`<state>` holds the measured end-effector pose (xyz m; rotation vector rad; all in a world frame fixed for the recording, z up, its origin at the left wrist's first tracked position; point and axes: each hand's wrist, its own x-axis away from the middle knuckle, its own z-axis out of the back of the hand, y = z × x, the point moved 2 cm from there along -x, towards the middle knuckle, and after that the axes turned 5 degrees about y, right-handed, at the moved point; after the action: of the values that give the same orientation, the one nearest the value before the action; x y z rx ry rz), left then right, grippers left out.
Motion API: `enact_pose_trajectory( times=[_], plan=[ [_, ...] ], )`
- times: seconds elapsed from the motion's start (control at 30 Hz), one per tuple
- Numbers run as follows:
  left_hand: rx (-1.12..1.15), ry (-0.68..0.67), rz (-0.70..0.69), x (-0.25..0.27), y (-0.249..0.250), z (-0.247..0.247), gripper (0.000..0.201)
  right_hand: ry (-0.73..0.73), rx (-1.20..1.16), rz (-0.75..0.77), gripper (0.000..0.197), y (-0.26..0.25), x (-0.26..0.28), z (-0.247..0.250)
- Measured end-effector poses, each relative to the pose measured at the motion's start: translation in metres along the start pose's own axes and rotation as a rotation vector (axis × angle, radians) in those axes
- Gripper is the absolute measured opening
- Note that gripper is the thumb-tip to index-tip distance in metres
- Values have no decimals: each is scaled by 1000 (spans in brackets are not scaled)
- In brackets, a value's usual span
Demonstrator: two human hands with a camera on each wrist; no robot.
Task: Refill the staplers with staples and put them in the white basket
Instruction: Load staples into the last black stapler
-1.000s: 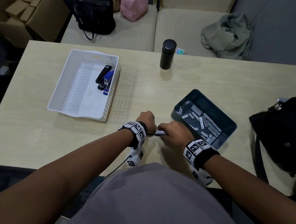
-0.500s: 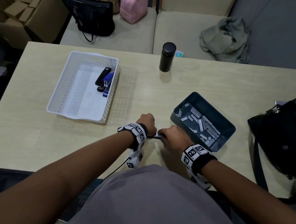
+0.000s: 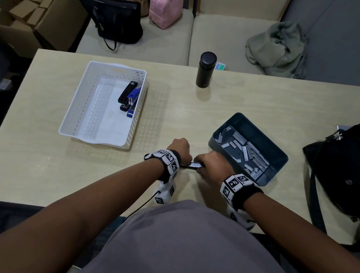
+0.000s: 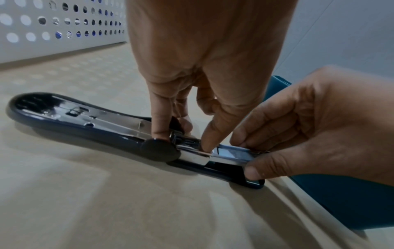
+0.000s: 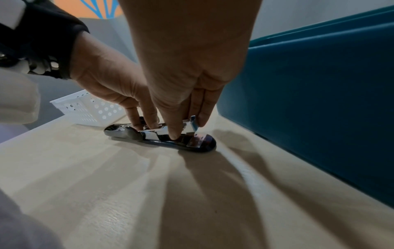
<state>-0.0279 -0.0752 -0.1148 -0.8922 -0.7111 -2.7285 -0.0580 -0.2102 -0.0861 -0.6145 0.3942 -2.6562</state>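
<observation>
Left wrist | left hand (image 4: 204, 55) pinches stapler (image 4: 89, 124) | right hand (image 4: 315, 128) pinches its magazine

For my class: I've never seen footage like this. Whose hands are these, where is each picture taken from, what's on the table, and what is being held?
No machine here: a person works with bare hands, wearing patterned wristbands. The big picture comes from a camera on the head; the two close-ups come from cameras on each wrist.

On the table lie a white basket holding two staplers, a dark tray of staple strips, and a black bottle.

Between the hands lies an opened stapler. The left hand pins it near its hinge with its fingertips; the right hand pinches the metal staple channel, apparently loading it.
</observation>
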Motion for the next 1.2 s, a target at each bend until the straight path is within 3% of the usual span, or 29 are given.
enact_pose_trajectory(
  times=[0.17, 0.23, 0.37, 0.5, 0.57, 0.67, 0.87, 0.97, 1.2],
  plan=[
    [-36, -32, -84, -3, -3, 2, 12, 9, -55, -45, 23, 5, -1, 3],
    [-47, -71, -126, -3, -7, 8, 4, 0, -71, -66, 22, 6, -1, 4],
    [-220, -140, -246, 0, -26, 21, 41, 10, -63, -80, 22, 6, -1, 4],
    [-516, -108, -399, 11, -49, 35, 57, 24, -39, -86, 16, 6, 1, 4],
    [-658, -142, -447, 16, -61, 38, 53, 20, -35, -89, 15, 8, 0, 5],
    [-729, -129, -450, 24, -68, 45, 30, -1, -23, -70, 17, 9, -1, 6],
    [-711, -46, -478, 30, -39, 66, 26, 1, -21, -21, 19, 13, -3, 7],
    [-673, 17, -537, 32, -17, 69, 29, 3, -99, -19, 36, 17, -6, 4],
    [-585, 57, -624, 33, 3, 16, 43, -195, -252, -49, 115, 27, -9, -3]
  ],
)
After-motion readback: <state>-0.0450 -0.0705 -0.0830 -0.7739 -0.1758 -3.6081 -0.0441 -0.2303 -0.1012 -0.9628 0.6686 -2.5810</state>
